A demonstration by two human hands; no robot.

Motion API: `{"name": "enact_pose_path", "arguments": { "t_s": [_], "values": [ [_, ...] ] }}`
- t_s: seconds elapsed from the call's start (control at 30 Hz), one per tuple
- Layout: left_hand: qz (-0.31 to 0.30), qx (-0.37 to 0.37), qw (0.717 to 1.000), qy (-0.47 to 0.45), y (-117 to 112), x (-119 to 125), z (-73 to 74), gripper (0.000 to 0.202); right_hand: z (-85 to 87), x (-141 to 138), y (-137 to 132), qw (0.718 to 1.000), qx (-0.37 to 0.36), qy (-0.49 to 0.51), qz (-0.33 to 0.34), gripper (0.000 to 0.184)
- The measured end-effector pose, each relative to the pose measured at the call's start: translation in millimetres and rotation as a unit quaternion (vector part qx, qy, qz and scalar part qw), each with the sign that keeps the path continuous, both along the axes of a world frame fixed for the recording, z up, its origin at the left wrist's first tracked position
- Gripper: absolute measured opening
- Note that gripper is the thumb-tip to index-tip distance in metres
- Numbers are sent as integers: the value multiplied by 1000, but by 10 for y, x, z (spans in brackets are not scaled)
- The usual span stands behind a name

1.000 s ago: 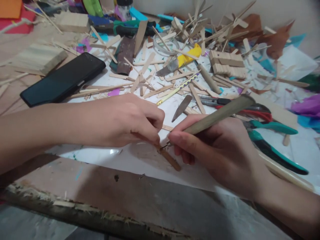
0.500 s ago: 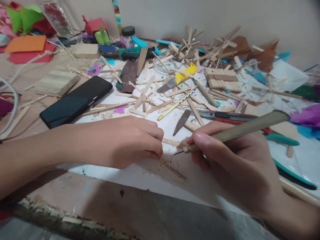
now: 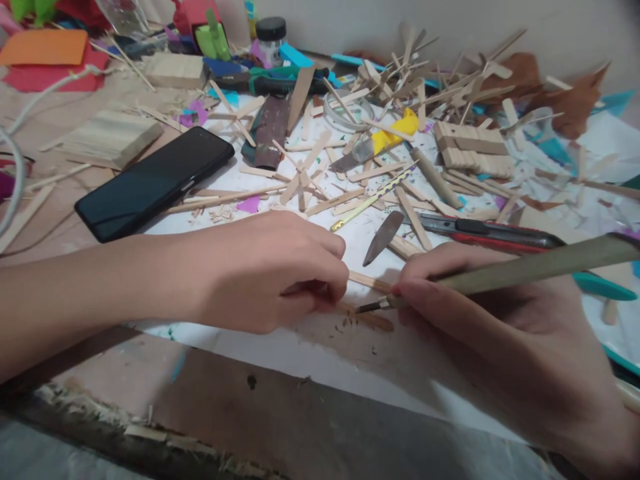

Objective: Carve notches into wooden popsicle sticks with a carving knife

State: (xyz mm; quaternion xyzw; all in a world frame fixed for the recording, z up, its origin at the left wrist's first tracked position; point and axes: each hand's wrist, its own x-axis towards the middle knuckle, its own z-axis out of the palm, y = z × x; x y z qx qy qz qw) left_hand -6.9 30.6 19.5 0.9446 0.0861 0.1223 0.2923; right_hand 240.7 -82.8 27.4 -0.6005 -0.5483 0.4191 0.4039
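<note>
My left hand (image 3: pixel 265 270) rests on the white sheet with its fingers curled, pinching one end of a small wooden stick (image 3: pixel 367 321) against the surface. My right hand (image 3: pixel 493 327) grips a long wooden-handled tool (image 3: pixel 525 270) like a pen. Its thin dark tip (image 3: pixel 367 308) points left and touches the stick just right of my left fingertips. Small dark shavings lie around the stick.
A black phone (image 3: pixel 153 180) lies at the left. Several craft sticks (image 3: pixel 320 177) litter the sheet, with a loose blade (image 3: pixel 383 237), a red utility knife (image 3: pixel 480 230), a yellow cutter (image 3: pixel 380 140), teal-handled pliers (image 3: pixel 603 287) and stacked wood blocks (image 3: pixel 113 137).
The tool's handle has dropped lower and flatter, and its tip has come back onto the stick. The stick's dark end is now shorter, with shavings around it. The view shifted slightly.
</note>
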Motion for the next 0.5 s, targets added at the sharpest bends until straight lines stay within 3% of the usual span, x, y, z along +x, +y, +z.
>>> {"name": "enact_pose_path", "arguments": {
  "t_s": [0.27,0.5],
  "values": [
    [-3,-2,1000,15,12,-1,37,26,54,-54,61,999,18,-36,22,14],
    [30,-10,998,48,-55,19,121,28,19,-32,18,997,45,-57,27,8]
  ]
}}
